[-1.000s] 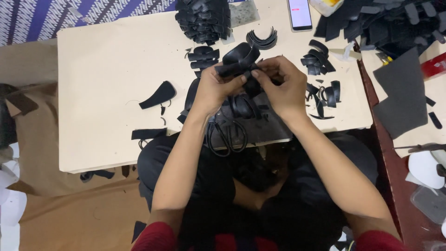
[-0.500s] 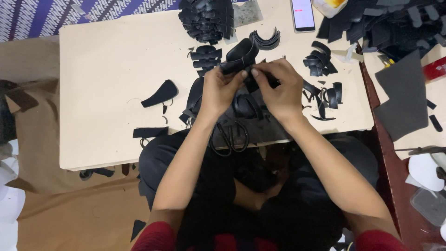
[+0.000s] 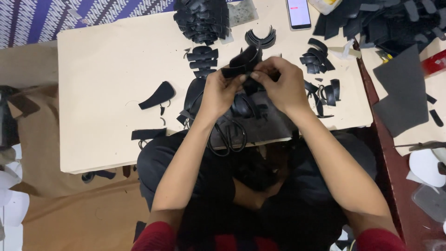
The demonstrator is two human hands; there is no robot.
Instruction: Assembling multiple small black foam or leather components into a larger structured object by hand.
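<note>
Hands: both are up over the middle of the low table (image 3: 93,93). The left hand (image 3: 222,90) and right hand (image 3: 278,86) are pinched onto the same bundle of black strips (image 3: 241,62), fingertips nearly touching.
Grip: left fingers are curled around the near end of the bundle. The right thumb and forefinger are clamped on a dark bit just right of it. Neither hand is loose.
Where the piece is: held just above the table, between the two hands, over a dark mat (image 3: 269,125) at the near edge.
Doing it well: my guess is they're lining up or threading thin cut pieces, so I'd keep the pinch close to the join and keep the strips flat rather than twisted. Resting the wrists low would stop the stack from fanning out.
Tool nearby: black scissors (image 3: 227,137) lie on the mat at the near edge, just below the hands, with nobody touching them.
Other stuff: there's a big stack of black cut pieces (image 3: 202,18) on the far side and curved bands (image 3: 260,38) just right of it. A lone curved piece (image 3: 158,95) sits to the left, and a phone (image 3: 298,13) at the far edge.
Hard to see: everything is black on black, so I can't tell how many strips are in the bundle or what exactly the right fingers are gripping. The palms hide the join.
Cut off: a pile of dark scraps (image 3: 395,23) at far right runs out of frame.
</note>
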